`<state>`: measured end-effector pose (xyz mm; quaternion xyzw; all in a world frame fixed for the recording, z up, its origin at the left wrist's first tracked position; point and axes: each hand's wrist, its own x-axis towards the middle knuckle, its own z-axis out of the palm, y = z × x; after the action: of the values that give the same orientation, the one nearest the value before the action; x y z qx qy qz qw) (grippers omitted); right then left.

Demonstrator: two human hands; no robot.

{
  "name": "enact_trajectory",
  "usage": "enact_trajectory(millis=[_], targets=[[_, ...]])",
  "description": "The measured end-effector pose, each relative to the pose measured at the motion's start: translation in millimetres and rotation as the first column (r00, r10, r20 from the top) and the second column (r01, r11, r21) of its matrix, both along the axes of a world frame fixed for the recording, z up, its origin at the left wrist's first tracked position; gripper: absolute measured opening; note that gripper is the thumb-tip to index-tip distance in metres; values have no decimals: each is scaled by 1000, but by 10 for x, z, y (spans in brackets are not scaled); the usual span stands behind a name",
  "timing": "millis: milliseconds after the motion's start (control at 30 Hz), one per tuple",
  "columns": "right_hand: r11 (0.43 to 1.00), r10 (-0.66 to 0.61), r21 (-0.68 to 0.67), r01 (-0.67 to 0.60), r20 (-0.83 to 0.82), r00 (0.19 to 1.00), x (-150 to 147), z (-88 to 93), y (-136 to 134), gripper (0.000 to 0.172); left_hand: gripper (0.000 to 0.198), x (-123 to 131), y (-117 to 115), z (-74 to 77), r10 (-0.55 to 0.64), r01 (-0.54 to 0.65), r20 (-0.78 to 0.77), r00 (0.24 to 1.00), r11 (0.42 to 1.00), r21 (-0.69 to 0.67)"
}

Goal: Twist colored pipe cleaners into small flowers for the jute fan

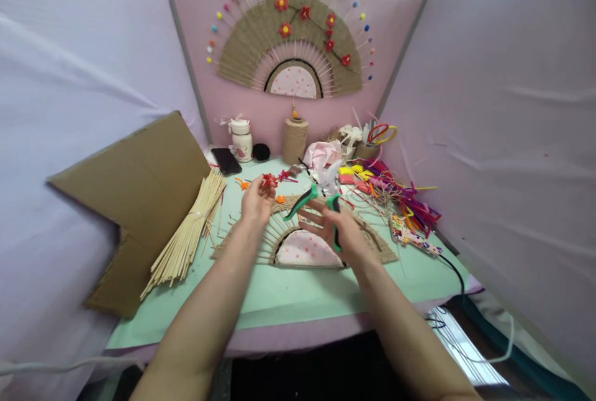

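My left hand point(257, 203) is raised over the far edge of a half-round twine fan point(379, 243), its fingers closed on a small red pipe-cleaner flower point(269, 181). To its right, my right hand point(345, 228) holds pliers point(302, 201) with green and black handles spread apart; some fingers are stretched out, and the tool's jaws are hard to make out. Below the hands lies the fan, with bare sticks on its left part and a pink dotted half-circle point(308, 248) at its base. Orange pipe-cleaner pieces point(280, 199) lie near my left hand.
Bundled sticks point(186, 233) and folded cardboard point(139, 184) stand at left. Behind are a phone point(226, 161), white bottle point(241, 140) and twine spool point(295, 141). Pipe cleaners point(421, 205) and a corded glue gun point(412, 236) lie right. A finished fan point(246, 47) hangs on the back wall.
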<state>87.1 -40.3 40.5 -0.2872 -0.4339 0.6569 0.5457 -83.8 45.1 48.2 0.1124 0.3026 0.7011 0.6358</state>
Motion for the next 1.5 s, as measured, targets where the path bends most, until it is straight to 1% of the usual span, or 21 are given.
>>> enact_trajectory(millis=[33,100,233,367,500,600,667,733,833,933,1033,1133,1233,1300,1500], targets=[[1000,4,-13,-4,8,1000,-81,-48,-17,27,5,60,-16,-22,21,-22,-22,1000,1000,-15],[1000,16,-27,-16,9,1000,-233,-130,-46,30,3,149,-41,-59,48,-49,-32,998,998,-25],[1000,-15,-9,14,-97,995,-422,-223,-58,30,4,179,-67,-65,86,-86,5,996,996,-25],[1000,4,-12,-7,-200,980,-495,-256,-46,29,4,154,-84,-31,123,-123,34,992,992,-22],[999,49,2,-50,-169,984,-552,-241,-78,35,5,180,-95,-60,123,-123,18,992,992,-5],[999,48,7,-47,-119,992,-567,-205,-102,42,9,191,-87,-92,88,-88,41,995,996,-17],[999,46,9,-46,-102,994,-544,-179,-104,45,13,171,-77,-90,21,-20,82,996,1000,-13],[999,41,16,-40,-88,995,-485,-161,-99,47,19,123,-68,-62,-71,68,117,991,997,30],[1000,15,-4,-15,11,1000,-330,-152,-97,43,19,14,-67,11,-209,193,121,970,973,128],[999,-22,-33,31,233,972,-144,-141,-116,41,13,-85,-84,73,-310,282,105,945,934,217],[999,2,-38,19,487,874,-9,-93,-150,36,15,-128,-105,92,-384,352,80,920,897,267],[999,28,-35,-8,643,766,29,2,-192,29,13,-117,-124,86,-432,405,40,901,870,283],[1000,9,-10,-3,728,685,9,114,-229,26,11,-89,-151,91,-444,429,-19,896,854,293],[1000,-2,-2,5,758,652,-6,172,-246,24,12,-75,-171,101,-454,447,-51,889,841,304],[1000,4,3,-10,778,629,-11,227,-257,25,11,-49,-223,98,-492,501,-112,863,810,303]])
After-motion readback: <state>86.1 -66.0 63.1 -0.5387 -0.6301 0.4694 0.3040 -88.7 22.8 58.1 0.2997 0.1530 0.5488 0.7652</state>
